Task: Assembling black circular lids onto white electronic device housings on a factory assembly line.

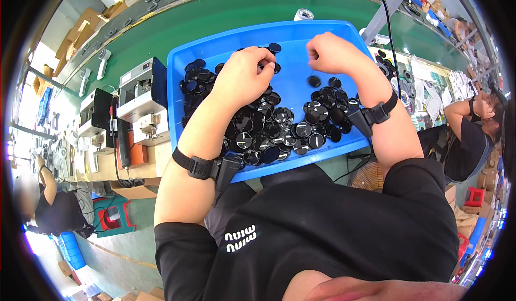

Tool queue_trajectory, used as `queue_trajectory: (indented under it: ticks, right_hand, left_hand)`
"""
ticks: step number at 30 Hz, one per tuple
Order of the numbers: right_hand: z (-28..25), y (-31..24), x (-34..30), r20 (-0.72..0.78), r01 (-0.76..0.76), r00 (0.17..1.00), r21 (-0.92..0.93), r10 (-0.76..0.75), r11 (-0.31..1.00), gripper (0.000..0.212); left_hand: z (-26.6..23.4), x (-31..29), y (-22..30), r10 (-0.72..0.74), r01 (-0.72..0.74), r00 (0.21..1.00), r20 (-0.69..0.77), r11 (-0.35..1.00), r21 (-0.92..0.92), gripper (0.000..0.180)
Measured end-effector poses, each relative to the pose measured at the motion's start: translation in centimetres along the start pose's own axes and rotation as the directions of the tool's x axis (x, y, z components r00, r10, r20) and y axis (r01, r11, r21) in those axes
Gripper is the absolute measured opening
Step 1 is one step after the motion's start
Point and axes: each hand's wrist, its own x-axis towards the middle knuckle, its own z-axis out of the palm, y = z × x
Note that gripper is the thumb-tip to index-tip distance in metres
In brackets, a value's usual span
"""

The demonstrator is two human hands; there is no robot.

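Observation:
A large blue plastic bin [301,31] in front of me holds many glossy black round discs [244,123], heaped along its left side and near edge. Over the left pile is my left hand [244,75], its fingers curled inward and thumb near the index finger. A few discs lie by those fingertips; whether one is gripped is hidden. At the bin's far right side my right hand [336,56] is closed, knuckles up, its fingertips tucked out of sight. Just below it a single black disc [314,81] looks blurred, apart from the smaller right pile.
Left of the bin stand two boxy bench machines [142,88] and a black-handled tool [123,149]. A green conveyor belt [231,13] runs behind, with a white round part [303,15] on it. A black cable [391,32] hangs at right. Other people sit at both sides.

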Motion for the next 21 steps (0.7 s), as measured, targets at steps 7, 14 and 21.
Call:
queue_trajectory:
  ticks: [7, 14, 21]
  right_hand:
    - [0.5, -0.2, 0.2, -0.111, -0.136, 0.986, -0.078, 0.127, 0.988, 0.017]
    - [0.0, -0.4, 0.2, -0.104, -0.109, 0.989, -0.079, 0.101, 0.991, 0.019]
    - [-0.1, 0.3, 0.2, -0.113, -0.065, 0.991, 0.067, 0.072, 0.996, 0.019]
  left_hand:
    - [0.3, 0.0, -0.1, -0.01, 0.01, 1.0, 0.014, 1.0, -0.015, 0.021]
    - [0.3, 0.0, 0.0, -0.017, 0.018, 0.999, 0.035, 1.0, -0.008, 0.021]
    - [0.4, 0.0, 0.0, -0.082, 0.083, 0.996, 0.041, 0.996, -0.02, 0.022]
